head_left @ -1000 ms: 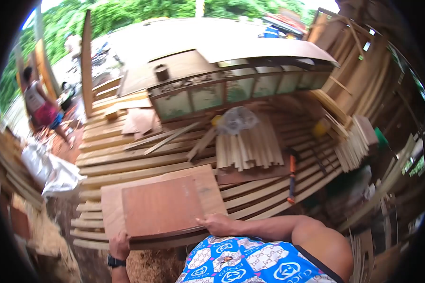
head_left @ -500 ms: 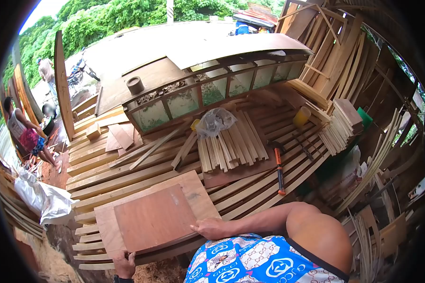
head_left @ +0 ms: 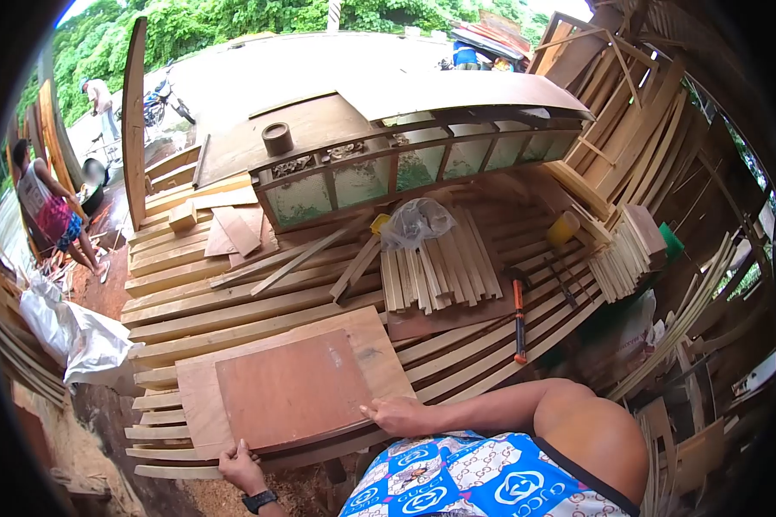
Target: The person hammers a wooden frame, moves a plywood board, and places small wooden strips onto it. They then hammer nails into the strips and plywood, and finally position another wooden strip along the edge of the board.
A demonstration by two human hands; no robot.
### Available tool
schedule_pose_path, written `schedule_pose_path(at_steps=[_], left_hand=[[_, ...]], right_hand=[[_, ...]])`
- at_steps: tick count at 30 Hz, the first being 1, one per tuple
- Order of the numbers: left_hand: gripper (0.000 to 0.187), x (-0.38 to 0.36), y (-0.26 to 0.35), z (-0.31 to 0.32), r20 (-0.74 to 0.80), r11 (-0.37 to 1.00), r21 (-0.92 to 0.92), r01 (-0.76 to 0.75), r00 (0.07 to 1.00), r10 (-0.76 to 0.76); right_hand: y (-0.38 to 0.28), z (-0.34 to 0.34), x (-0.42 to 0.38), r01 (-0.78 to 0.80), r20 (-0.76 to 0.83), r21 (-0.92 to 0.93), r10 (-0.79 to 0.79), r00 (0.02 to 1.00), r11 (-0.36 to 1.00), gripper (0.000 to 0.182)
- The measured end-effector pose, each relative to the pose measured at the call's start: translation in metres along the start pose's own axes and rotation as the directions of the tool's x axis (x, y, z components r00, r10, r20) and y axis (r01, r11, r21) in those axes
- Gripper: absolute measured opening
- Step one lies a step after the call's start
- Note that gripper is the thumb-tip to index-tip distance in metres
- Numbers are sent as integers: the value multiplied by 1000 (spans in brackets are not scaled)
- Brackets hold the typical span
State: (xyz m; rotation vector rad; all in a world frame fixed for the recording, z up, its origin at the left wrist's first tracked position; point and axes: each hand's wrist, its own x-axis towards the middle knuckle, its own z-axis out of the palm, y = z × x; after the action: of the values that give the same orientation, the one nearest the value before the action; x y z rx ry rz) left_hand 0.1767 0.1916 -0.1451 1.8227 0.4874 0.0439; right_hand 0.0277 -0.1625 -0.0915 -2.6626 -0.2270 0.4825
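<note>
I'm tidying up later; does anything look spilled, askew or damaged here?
A loose stick lies askew, crossing the slats instead of following them; sawdust litters the ground; a small pale mark stands out on the reddish panel.

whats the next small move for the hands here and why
Probably a light nudge to square the reddish-brown panel on the plywood sheet: it lies on top, and the left hand and right hand are at the panel's near corners.
</note>
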Motion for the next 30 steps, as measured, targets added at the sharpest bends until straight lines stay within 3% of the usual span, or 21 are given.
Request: schedule_pose_path(at_steps=[11, 17, 18, 20, 22, 24, 26, 27, 30], left_hand=[[21, 4, -7, -4, 54, 992, -125, 10, 999, -3], [20, 2, -5, -10, 98, 996, 70, -59, 994, 52], [21, 5, -10, -8, 76, 997, 30, -71, 995, 68], [21, 7, -13, -6, 54, 997, -9, -82, 995, 82], [21, 7, -13, -5, 34, 996, -37, -77, 996, 78], [22, 6, -12, -5, 19, 997, -25, -73, 997, 74], [21, 4, -7, -2, -9, 998, 24, -50, 999, 50], [21, 6, -7, -3, -14, 998, 24, -56, 998, 56], [21, 15, -13, -10, 12, 999, 23, -37, 999, 37]], right_hand=[[3, -5, -2, 0, 50, -11, 0, 999, 1000, 55], [0, -4, -7, 51, -54, 39, -49, 997, 998, 45], [4, -10, -9, 68, -77, 36, -65, 995, 997, 45], [10, -42, -6, 29, 100, 185, -48, 994, 982, 42], [31, -75, -9, 48, -143, 39, -42, 989, 998, 40], [90, -99, 5, -147, -280, -19, 136, 950, 989, 38], [145, -151, 4, -203, -504, 56, 204, 840, 977, 43], [182, -167, 9, -300, -608, 82, 286, 740, 951, 36], [278, -224, 25, -442, -726, -98, 239, 645, 892, 37]])
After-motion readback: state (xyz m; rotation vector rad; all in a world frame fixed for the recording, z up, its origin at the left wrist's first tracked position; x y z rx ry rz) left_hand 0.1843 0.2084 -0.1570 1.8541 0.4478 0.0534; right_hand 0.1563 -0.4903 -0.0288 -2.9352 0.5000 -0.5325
